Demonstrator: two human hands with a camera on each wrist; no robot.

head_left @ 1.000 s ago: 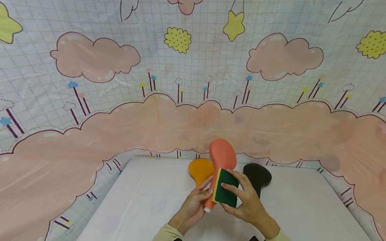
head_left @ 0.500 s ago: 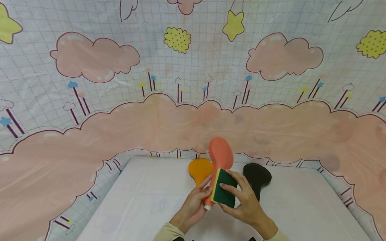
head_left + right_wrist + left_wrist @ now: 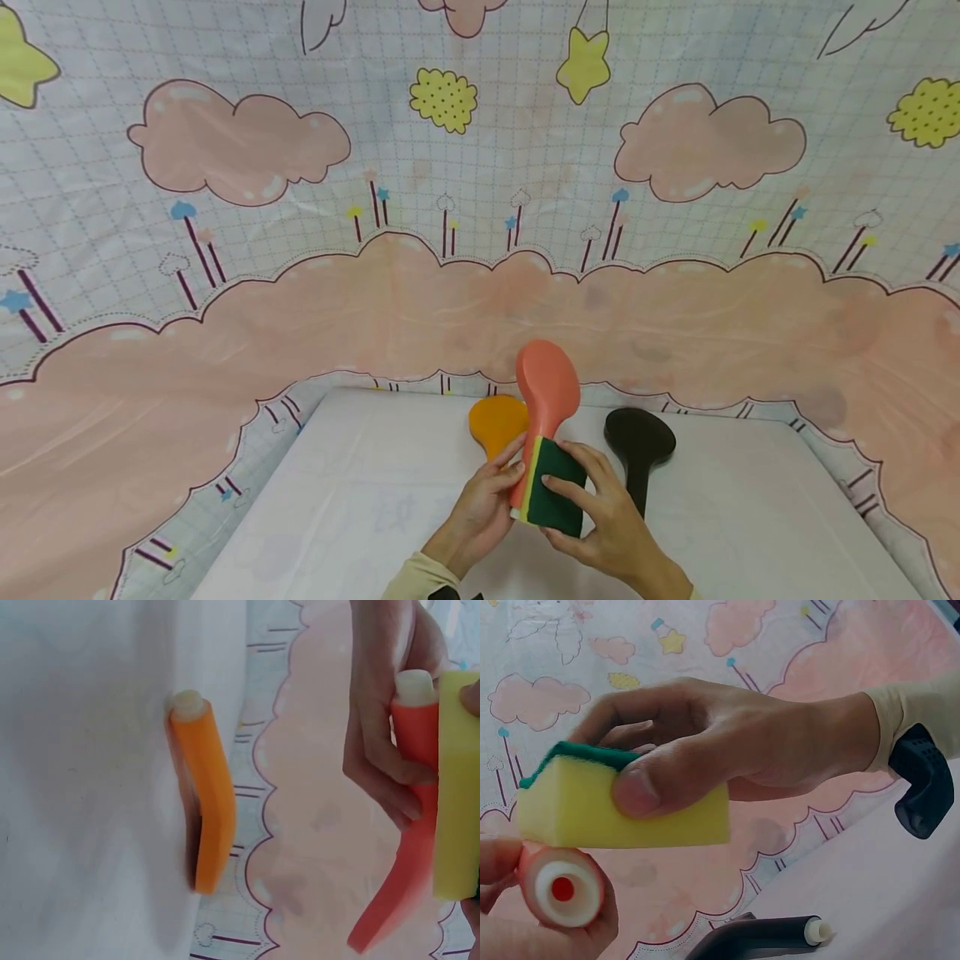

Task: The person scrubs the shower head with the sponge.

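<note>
My left hand (image 3: 480,512) grips the handle of a coral-red shower head (image 3: 549,379), its round head tilted up and away. A white hollow end (image 3: 568,892) with a red centre caps the handle in the left wrist view. My right hand (image 3: 618,525) holds a sponge (image 3: 557,490), yellow with a dark green scouring side. The yellow side lies against the handle near its white end. Behind the hands, an orange shower head (image 3: 495,423) and a black shower head (image 3: 640,437) lie on the white table.
The white-covered table (image 3: 322,492) reaches back to a hanging cloth (image 3: 480,317) printed with clouds and stars. A black device (image 3: 926,780) sits at my right wrist by the pale sleeve (image 3: 919,709).
The sponge has slid down the coral-red handle to its white end, the right hand moving with it. The coral-red shower head has shifted slightly left and up.
</note>
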